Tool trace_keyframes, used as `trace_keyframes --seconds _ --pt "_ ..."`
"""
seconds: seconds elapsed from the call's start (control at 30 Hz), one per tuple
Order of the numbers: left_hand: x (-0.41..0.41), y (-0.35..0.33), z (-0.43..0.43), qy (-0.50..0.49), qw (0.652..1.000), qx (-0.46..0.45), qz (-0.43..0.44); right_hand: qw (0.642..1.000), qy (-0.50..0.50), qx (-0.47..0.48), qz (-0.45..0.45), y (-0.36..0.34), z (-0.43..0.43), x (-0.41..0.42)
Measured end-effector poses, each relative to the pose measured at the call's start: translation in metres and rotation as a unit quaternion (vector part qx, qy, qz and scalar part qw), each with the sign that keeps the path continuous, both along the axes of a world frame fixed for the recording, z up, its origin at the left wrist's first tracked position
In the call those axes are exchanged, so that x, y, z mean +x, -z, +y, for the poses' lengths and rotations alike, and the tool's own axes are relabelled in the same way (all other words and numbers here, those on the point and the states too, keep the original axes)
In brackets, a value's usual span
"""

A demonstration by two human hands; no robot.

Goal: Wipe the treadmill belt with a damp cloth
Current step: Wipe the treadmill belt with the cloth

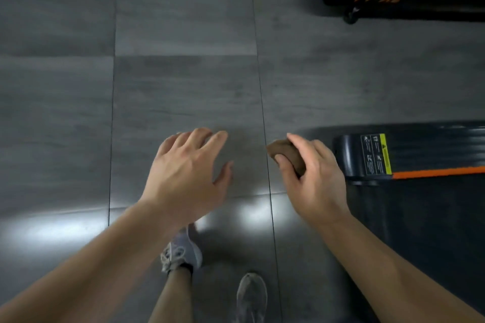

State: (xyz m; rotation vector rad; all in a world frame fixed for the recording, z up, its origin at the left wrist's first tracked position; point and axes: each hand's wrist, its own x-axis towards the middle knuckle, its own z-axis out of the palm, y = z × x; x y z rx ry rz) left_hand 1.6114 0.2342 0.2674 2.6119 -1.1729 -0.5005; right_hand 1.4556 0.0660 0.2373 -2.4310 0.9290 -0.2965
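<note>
Though not yet wiping, right hand [320, 181]: curled round bunched cloth [286, 152] at 3 o'clock, kept compact for carrying
Left hand [183, 173]: spread, empty, likely for balance
Treadmill belt [433, 212]: at 4 o'clock, untouched

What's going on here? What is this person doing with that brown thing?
A person stands on a grey tiled floor, looking down at their own hands. The right hand grips a bunched brown cloth. The left hand is open, fingers spread, holding nothing. The end of a black treadmill lies just to the right. The cloth is not yet on its dark belt.
</note>
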Motion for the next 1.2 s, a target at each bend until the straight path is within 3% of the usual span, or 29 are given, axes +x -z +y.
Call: trace_keyframes --seconds 0.23,0.43,0.9,1.2 --pt "0.146 0.002 -0.090 0.053 0.998 -0.018 -0.006 0.998 0.064 -0.011 -0.017 -0.012 -0.077 0.130" --pt "0.224 0.024 -0.191 0.090 0.996 -0.023 -0.002 0.994 0.095 -0.032 -0.037 0.006 -0.164 0.203" --pt "0.327 0.095 -0.544 0.123 0.991 -0.040 0.032 0.989 0.141 -0.038 -0.007 0.074 -0.465 0.292" --pt "0.433 0.137 -0.742 0.130 0.990 -0.049 0.034 0.989 0.144 -0.038 0.006 0.109 -0.660 0.394"
